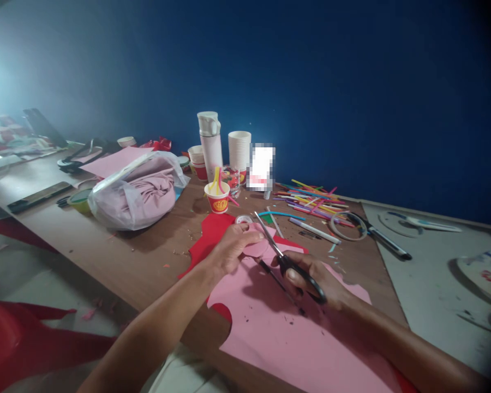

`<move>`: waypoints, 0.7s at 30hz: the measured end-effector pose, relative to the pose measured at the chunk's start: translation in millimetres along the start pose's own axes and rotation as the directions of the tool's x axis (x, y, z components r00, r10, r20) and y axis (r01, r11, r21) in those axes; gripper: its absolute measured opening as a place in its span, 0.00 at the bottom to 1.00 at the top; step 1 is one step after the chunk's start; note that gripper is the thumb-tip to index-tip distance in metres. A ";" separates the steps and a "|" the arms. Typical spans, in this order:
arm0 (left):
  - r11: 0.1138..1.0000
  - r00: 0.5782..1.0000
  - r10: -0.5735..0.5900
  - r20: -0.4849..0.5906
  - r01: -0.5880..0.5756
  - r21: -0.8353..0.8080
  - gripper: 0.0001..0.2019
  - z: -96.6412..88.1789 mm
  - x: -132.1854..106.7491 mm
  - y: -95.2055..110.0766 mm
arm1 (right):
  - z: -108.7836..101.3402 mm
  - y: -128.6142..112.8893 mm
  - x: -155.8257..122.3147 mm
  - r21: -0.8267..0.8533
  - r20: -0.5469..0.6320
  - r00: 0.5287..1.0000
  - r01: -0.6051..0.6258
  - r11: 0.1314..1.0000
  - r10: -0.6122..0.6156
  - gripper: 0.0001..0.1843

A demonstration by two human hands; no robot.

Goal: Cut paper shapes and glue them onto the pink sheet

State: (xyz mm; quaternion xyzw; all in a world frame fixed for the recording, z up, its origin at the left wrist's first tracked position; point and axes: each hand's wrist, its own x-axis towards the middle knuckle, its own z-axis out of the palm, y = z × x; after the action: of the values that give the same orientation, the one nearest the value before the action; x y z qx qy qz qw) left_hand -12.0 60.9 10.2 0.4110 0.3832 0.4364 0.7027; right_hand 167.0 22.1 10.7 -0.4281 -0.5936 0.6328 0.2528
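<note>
The left hand (232, 248) pinches a small rounded pink paper piece (253, 249) above a large pink paper sheet (278, 344), while the right hand (317, 266) curls around black-handled metal scissors (285, 264), blades at the piece.

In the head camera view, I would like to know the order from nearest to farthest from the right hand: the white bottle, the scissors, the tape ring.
From the right hand:
1. Scissors: held in this hand.
2. Tape ring: beyond the hand, to its right.
3. White bottle: farther back, to the left.
</note>
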 end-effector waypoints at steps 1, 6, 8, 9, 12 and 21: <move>1.000 1.000 -0.003 0.006 0.003 -0.001 0.06 -0.4 -0.1 0.2 | 0.4 0.0 -0.1 0.001 -0.008 1.000 -0.004 1.000 0.004 0.26; 1.000 1.000 -0.018 0.017 0.018 0.016 0.07 -2.3 -0.4 1.9 | 2.2 -1.7 0.1 0.010 -0.043 0.999 -0.025 1.000 0.026 0.25; 1.000 0.999 -0.024 0.021 0.024 0.021 0.07 -2.6 -0.5 2.4 | 2.8 -2.3 0.1 0.004 -0.041 0.998 -0.037 0.999 0.037 0.25; 0.999 0.999 -0.028 0.022 0.027 0.022 0.07 -2.8 -0.4 2.6 | 3.0 -2.2 0.0 0.009 -0.049 0.998 -0.044 0.999 0.044 0.25; 0.999 0.999 -0.032 0.026 0.032 0.020 0.07 -3.4 -0.3 2.5 | 3.0 0.7 -0.3 0.042 -0.073 0.995 -0.068 0.997 0.071 0.25; 0.992 0.995 -0.083 0.051 0.078 0.102 0.07 -9.7 0.7 1.9 | -8.5 8.9 2.7 -0.035 0.048 0.997 0.067 0.997 -0.065 0.26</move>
State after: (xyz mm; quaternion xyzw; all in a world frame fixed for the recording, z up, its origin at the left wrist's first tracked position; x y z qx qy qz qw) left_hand -21.0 64.5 8.2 0.4415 0.4012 0.3766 0.7087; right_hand 174.4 27.4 2.0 -0.3977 -0.6246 0.6232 0.2518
